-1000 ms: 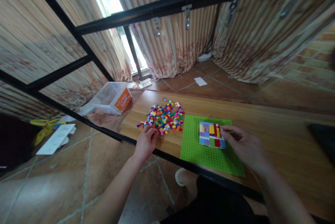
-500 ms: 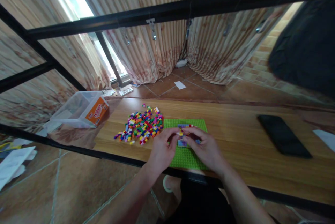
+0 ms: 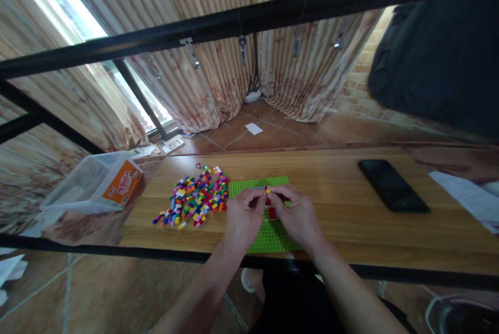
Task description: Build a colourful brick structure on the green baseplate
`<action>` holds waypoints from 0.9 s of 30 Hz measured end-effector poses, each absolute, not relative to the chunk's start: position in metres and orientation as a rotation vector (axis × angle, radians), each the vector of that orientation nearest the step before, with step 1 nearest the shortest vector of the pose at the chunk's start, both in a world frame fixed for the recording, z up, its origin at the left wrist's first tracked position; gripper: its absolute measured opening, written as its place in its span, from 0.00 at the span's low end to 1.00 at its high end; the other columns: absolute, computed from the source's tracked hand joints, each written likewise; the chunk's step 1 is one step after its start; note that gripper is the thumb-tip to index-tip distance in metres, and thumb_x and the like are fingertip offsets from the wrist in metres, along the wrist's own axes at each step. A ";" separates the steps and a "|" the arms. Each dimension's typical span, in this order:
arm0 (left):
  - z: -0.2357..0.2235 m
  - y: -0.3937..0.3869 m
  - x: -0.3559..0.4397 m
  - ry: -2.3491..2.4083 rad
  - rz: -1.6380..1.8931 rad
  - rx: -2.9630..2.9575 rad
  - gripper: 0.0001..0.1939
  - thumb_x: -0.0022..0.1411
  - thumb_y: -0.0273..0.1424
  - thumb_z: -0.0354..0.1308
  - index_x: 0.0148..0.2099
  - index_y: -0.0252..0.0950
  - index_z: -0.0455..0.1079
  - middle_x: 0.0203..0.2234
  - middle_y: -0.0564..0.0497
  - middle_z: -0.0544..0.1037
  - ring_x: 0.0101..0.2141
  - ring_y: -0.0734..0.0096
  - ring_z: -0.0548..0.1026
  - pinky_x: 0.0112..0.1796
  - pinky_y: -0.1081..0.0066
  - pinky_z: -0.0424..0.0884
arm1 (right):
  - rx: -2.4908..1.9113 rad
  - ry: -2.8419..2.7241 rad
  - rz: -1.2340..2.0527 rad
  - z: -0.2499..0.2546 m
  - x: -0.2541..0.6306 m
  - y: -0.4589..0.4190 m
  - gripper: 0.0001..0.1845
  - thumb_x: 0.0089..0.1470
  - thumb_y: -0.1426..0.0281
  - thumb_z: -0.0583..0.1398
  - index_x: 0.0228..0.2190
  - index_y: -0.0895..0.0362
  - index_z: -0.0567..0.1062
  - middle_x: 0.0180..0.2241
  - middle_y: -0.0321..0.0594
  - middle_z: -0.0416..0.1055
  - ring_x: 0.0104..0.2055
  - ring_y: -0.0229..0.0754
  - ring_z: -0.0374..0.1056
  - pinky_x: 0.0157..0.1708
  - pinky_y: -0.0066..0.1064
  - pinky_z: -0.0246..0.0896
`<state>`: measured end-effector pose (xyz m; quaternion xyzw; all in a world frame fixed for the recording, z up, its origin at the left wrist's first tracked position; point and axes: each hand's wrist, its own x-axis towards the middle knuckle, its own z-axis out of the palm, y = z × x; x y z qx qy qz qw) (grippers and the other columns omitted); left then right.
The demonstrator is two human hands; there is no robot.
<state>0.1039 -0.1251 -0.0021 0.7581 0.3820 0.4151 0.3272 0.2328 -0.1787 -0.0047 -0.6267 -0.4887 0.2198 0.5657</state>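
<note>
Left hand (image 3: 245,221) and right hand (image 3: 299,218): thumb and forefinger of each close together, tips nearly meeting. Yellow brick (image 3: 268,192) between the two sets of tips; cannot tell whether either hand clamps it. Block (image 3: 272,213), mostly hidden, directly beneath the fingers, on green baseplate (image 3: 268,240). Pile (image 3: 198,196) left of plate; phone (image 3: 393,185) well right, on table (image 3: 335,235).

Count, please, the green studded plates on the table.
1: the green plate lies on the wooden table, right of the loose bricks. Partly covered; no other shows.
</note>
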 end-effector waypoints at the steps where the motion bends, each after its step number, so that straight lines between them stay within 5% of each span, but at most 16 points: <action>1: -0.002 -0.120 0.104 1.014 1.054 2.014 0.09 0.64 0.27 0.57 0.36 0.39 0.79 0.28 0.52 0.81 0.29 0.72 0.77 0.33 0.72 0.74 | -1.479 -1.090 0.496 -0.004 0.238 -0.178 0.10 0.56 0.63 0.60 0.32 0.52 0.81 0.34 0.40 0.80 0.36 0.43 0.74 0.39 0.35 0.68; 9: 0.010 -0.073 0.105 0.850 0.667 2.409 0.11 0.63 0.24 0.56 0.34 0.40 0.78 0.29 0.53 0.81 0.31 0.70 0.77 0.35 0.71 0.72 | -1.311 -0.534 0.542 0.002 0.282 -0.175 0.10 0.46 0.61 0.65 0.26 0.55 0.77 0.22 0.35 0.72 0.24 0.36 0.64 0.27 0.30 0.62; 27: 0.019 -0.068 0.130 0.652 0.271 2.876 0.11 0.67 0.24 0.53 0.41 0.36 0.77 0.35 0.49 0.82 0.37 0.67 0.78 0.46 0.66 0.71 | -1.270 -0.496 0.744 -0.005 0.274 -0.166 0.15 0.38 0.58 0.68 0.24 0.56 0.78 0.20 0.35 0.72 0.22 0.35 0.62 0.25 0.30 0.57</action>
